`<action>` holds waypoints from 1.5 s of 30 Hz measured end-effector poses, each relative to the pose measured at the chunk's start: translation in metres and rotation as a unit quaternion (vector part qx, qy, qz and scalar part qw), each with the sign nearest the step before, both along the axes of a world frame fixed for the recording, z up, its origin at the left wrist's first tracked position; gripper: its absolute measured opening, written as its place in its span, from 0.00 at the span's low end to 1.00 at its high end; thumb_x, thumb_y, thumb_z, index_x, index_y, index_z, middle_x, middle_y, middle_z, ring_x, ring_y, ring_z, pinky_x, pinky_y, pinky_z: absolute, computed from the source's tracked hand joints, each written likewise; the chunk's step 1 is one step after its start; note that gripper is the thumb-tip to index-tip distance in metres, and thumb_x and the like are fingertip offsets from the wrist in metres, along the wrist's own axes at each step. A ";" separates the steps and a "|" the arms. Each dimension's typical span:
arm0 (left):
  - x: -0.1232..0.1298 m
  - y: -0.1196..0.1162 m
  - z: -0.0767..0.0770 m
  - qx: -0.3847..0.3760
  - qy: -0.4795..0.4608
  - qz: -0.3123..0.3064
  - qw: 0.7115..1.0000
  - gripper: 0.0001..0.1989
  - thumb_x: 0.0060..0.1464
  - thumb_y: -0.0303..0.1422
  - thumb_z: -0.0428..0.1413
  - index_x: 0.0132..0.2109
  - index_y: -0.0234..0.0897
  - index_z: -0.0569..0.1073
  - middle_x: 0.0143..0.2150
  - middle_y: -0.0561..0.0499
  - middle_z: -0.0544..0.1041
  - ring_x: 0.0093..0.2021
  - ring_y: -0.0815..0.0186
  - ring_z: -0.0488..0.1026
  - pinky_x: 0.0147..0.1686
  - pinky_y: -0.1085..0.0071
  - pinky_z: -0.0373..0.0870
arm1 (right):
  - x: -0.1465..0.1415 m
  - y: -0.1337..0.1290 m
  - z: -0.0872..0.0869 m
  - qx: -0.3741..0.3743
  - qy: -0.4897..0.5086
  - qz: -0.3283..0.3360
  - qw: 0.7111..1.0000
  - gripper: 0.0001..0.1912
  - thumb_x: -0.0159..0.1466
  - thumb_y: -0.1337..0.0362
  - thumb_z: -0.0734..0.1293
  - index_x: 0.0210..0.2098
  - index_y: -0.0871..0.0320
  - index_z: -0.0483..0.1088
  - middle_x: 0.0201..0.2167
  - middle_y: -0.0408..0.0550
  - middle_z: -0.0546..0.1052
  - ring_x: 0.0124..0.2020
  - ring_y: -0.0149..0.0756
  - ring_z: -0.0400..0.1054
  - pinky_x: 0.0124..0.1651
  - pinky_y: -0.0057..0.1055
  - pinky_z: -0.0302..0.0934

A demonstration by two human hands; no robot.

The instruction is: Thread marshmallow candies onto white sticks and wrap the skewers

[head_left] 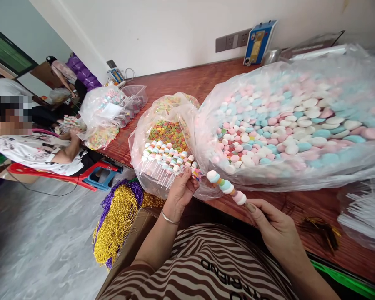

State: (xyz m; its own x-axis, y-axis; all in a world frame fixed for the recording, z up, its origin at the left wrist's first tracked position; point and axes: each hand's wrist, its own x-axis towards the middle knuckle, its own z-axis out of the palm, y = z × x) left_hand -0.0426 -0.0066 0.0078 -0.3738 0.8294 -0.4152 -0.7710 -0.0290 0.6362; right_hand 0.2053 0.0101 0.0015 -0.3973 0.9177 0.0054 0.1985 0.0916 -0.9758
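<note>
My right hand (273, 223) pinches the lower end of a candy skewer (226, 186), threaded with pink, white and blue pieces and small orange and green ones between them. To its left, my left hand (184, 187) is closed on a small colorful wrapper (196, 174) near the skewer's tip. Just beyond my left hand, several finished skewers (165, 156) with white sticks lie on a clear bag of small colorful rings (170, 132). A large clear bag of pastel candies (300, 125) fills the right side of the table.
Twist ties (321, 231) and a bag of white sticks (365, 212) lie at the right. A blue device (259, 41) stands by the wall. Gold beads (118, 225) hang left of the table. At the far left a seated person (46, 154) works beside another candy bag (101, 108).
</note>
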 end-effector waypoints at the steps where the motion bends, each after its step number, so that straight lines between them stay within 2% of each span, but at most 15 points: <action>1: 0.001 0.000 0.000 0.002 0.003 -0.006 1.000 0.23 0.34 0.38 0.77 0.32 0.33 0.74 0.26 0.56 0.75 0.22 0.76 0.68 0.23 0.80 0.67 | 0.000 -0.001 0.002 -0.007 0.006 0.006 1.000 0.13 0.68 0.53 0.65 0.37 0.54 0.77 0.21 0.40 0.68 0.22 0.32 0.59 0.24 0.27 0.55; 8: 0.005 0.001 0.000 0.009 0.011 -0.022 1.000 0.24 0.31 0.39 0.77 0.30 0.33 0.74 0.24 0.56 0.75 0.22 0.76 0.67 0.23 0.79 0.67 | -0.002 -0.003 0.001 -0.051 0.046 0.045 0.997 0.16 0.70 0.51 0.65 0.35 0.56 0.75 0.19 0.39 0.62 0.21 0.30 0.56 0.24 0.27 0.51; 13: 0.005 0.000 0.000 0.012 0.014 -0.024 1.000 0.24 0.30 0.40 0.78 0.29 0.33 0.74 0.24 0.56 0.75 0.22 0.76 0.67 0.22 0.79 0.66 | -0.003 -0.002 -0.002 -0.027 0.033 0.043 0.998 0.15 0.70 0.53 0.64 0.36 0.56 0.76 0.18 0.38 0.63 0.20 0.30 0.56 0.22 0.27 0.51; 15: 0.005 0.000 0.001 0.016 0.021 -0.032 0.999 0.24 0.31 0.41 0.77 0.29 0.33 0.74 0.24 0.55 0.75 0.22 0.76 0.68 0.23 0.79 0.66 | -0.004 -0.002 -0.002 0.020 0.016 0.030 0.999 0.13 0.71 0.55 0.64 0.37 0.56 0.76 0.19 0.38 0.67 0.20 0.30 0.60 0.22 0.26 0.54; 18: 0.005 0.000 0.001 0.016 0.047 -0.028 0.998 0.23 0.32 0.41 0.77 0.28 0.33 0.74 0.23 0.55 0.75 0.22 0.75 0.68 0.23 0.79 0.65 | -0.003 -0.003 -0.001 0.148 -0.015 0.006 0.989 0.08 0.70 0.61 0.65 0.40 0.55 0.76 0.28 0.42 0.78 0.26 0.32 0.71 0.29 0.25 0.63; 21: 0.005 0.001 -0.001 0.010 0.087 -0.016 0.996 0.23 0.32 0.41 0.77 0.26 0.33 0.73 0.21 0.55 0.74 0.21 0.75 0.68 0.22 0.79 0.63 | -0.002 -0.005 0.001 0.297 -0.056 -0.011 0.953 0.06 0.71 0.65 0.65 0.43 0.56 0.75 0.34 0.45 0.82 0.30 0.33 0.76 0.35 0.26 0.66; 24: 0.005 0.002 -0.004 0.001 0.124 -0.012 0.992 0.23 0.32 0.42 0.77 0.26 0.33 0.73 0.21 0.55 0.74 0.21 0.75 0.68 0.22 0.78 0.63 | -0.002 -0.005 0.003 0.410 -0.097 -0.010 0.907 0.05 0.71 0.68 0.64 0.44 0.58 0.73 0.30 0.45 0.80 0.26 0.32 0.74 0.31 0.27 0.64; 26: 0.007 0.002 -0.005 -0.003 0.139 -0.011 0.990 0.24 0.32 0.43 0.76 0.26 0.34 0.73 0.20 0.55 0.73 0.21 0.74 0.68 0.22 0.77 0.63 | -0.004 -0.006 0.002 0.453 -0.116 -0.020 0.884 0.05 0.71 0.69 0.64 0.44 0.59 0.72 0.27 0.45 0.78 0.24 0.32 0.73 0.29 0.28 0.62; 27: 0.008 0.002 -0.006 -0.002 0.141 -0.009 0.990 0.24 0.32 0.44 0.76 0.26 0.34 0.74 0.20 0.55 0.73 0.21 0.74 0.68 0.23 0.77 0.64 | -0.005 -0.006 0.002 0.461 -0.122 -0.029 0.879 0.05 0.71 0.70 0.63 0.44 0.59 0.71 0.26 0.44 0.77 0.24 0.32 0.73 0.28 0.28 0.61; 29: 0.010 0.003 -0.008 0.000 0.137 -0.006 0.991 0.24 0.33 0.44 0.76 0.26 0.34 0.74 0.20 0.55 0.73 0.21 0.74 0.68 0.23 0.77 0.64 | -0.007 -0.008 0.000 0.446 -0.123 -0.037 0.886 0.04 0.71 0.69 0.63 0.43 0.58 0.71 0.25 0.43 0.76 0.23 0.32 0.72 0.28 0.28 0.61; 35: 0.014 0.006 -0.010 0.003 0.131 0.003 0.991 0.25 0.30 0.45 0.76 0.28 0.34 0.75 0.23 0.55 0.75 0.21 0.74 0.68 0.22 0.77 0.64 | -0.014 -0.013 0.001 0.288 -0.062 -0.019 0.955 0.06 0.72 0.66 0.63 0.41 0.56 0.72 0.28 0.41 0.79 0.25 0.29 0.73 0.29 0.23 0.64; 39: 0.013 0.006 -0.007 -0.003 0.154 0.001 0.988 0.25 0.28 0.45 0.77 0.26 0.34 0.76 0.22 0.56 0.74 0.21 0.75 0.68 0.22 0.77 0.63 | -0.015 -0.013 0.001 0.228 -0.062 -0.021 0.971 0.09 0.73 0.64 0.63 0.36 0.56 0.72 0.23 0.38 0.75 0.22 0.29 0.69 0.26 0.23 0.61; 42: 0.014 0.006 -0.004 -0.017 0.180 -0.017 0.983 0.24 0.30 0.46 0.76 0.26 0.33 0.76 0.20 0.55 0.73 0.20 0.75 0.67 0.22 0.77 0.62 | -0.017 -0.013 -0.003 0.258 -0.067 -0.036 0.963 0.07 0.72 0.65 0.64 0.37 0.56 0.71 0.25 0.39 0.75 0.22 0.29 0.69 0.27 0.24 0.61; 45: 0.015 0.005 -0.001 -0.028 0.206 -0.030 0.978 0.23 0.32 0.46 0.75 0.26 0.33 0.77 0.20 0.55 0.73 0.20 0.75 0.66 0.22 0.76 0.62 | -0.019 -0.011 -0.008 0.368 -0.090 -0.046 0.924 0.05 0.71 0.68 0.64 0.38 0.57 0.71 0.26 0.42 0.76 0.24 0.31 0.69 0.30 0.27 0.61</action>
State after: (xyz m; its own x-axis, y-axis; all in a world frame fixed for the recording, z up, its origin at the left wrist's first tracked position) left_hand -0.0281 -0.0020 0.0065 -0.4695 0.8357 -0.2849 -0.4486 0.0522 0.8922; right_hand 0.1862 -0.0013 -0.0068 -0.3726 0.7213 0.5838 0.3911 0.6926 -0.6061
